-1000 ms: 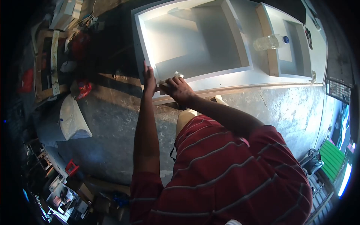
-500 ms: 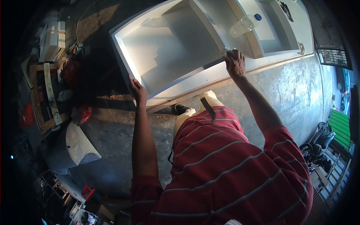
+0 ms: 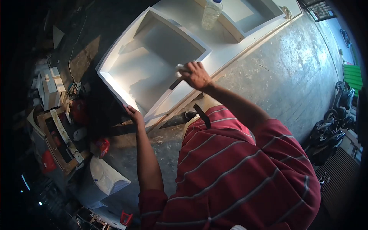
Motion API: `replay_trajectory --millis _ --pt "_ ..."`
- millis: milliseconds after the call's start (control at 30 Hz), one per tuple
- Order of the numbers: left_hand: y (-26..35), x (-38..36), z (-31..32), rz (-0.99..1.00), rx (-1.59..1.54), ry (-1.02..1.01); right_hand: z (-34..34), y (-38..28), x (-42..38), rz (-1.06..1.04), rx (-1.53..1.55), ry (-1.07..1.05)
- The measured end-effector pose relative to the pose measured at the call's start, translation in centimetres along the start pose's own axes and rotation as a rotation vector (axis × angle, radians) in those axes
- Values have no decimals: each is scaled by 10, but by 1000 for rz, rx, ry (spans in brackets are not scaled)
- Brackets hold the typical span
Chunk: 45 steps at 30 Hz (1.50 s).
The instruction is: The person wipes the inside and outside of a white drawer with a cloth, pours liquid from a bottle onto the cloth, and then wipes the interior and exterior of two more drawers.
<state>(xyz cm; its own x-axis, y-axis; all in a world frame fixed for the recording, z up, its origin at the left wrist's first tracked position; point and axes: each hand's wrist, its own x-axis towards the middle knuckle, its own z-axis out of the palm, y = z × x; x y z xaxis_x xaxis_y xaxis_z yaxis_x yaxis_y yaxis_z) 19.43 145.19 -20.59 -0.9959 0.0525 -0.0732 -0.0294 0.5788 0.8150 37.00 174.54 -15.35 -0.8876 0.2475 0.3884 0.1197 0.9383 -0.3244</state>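
A white shallow open box with raised wooden sides lies tilted in front of me, on a long white panel. My left hand is closed round the box's near left corner. Above the box's near side, my right hand is closed on a small crumpled whitish rag; the rag's inner part is hidden by the fingers. Below that hand, a dark stretch shows on the box's near rim.
A clear bottle with a blue cap stands beyond the box, near a second framed compartment. Wooden frames and a white curved piece lie at left. Motorcycles stand at right on the concrete floor.
My right hand has moved with the rag to the left, along the box's near rim. The left hand stays at the corner. The view has shifted, so the panel and bottle appear further left and higher.
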Motion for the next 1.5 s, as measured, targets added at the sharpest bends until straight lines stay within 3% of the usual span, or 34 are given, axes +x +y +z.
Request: replay_trajectory --millis 100,200,267,333,400,467,500,533,600,633,733,933,1067,1100,1267,1433,1500 --pt "15 -4 1 36 45 -6 -18 78 -1 192 -59 121" --pt "16 -8 -1 34 34 -7 -24 75 4 255 -36 51" --pt "16 -5 -1 35 11 -18 -14 48 -6 186 63 60" --pt "8 -2 -1 38 -34 -16 -6 40 -18 -25 174 64" --pt "4 -3 -1 27 -47 -17 -9 60 -16 32 157 -76" --pt "-3 -1 0 31 -72 -13 -28 75 -1 266 120 143" --pt "-1 -2 -1 35 -90 -15 -45 80 11 239 91 225" --pt "1 -4 -2 27 -89 -4 -41 86 17 336 81 163" --pt "5 -8 -1 5 -162 -59 -25 92 32 139 83 -20" --pt "5 -7 -1 4 -165 -50 -17 91 40 150 50 -72" --pt "-5 -5 -6 32 11 -47 12 98 95 201 92 22" --pt "-2 -13 -6 -20 32 -47 76 126 237 198 150 -87" --pt "0 -19 -9 -80 78 -35 129 132 320 229 -18 103" --pt "14 -21 -9 -102 78 -30 119 123 332 226 -83 20" --pt "28 -23 -4 -161 54 13 152 46 336 -52 -92 -9" --pt "17 -27 -5 -132 111 9 199 -96 348 -260 -46 -354" --pt "18 -27 -5 -157 105 13 222 -152 344 -391 -28 -327"
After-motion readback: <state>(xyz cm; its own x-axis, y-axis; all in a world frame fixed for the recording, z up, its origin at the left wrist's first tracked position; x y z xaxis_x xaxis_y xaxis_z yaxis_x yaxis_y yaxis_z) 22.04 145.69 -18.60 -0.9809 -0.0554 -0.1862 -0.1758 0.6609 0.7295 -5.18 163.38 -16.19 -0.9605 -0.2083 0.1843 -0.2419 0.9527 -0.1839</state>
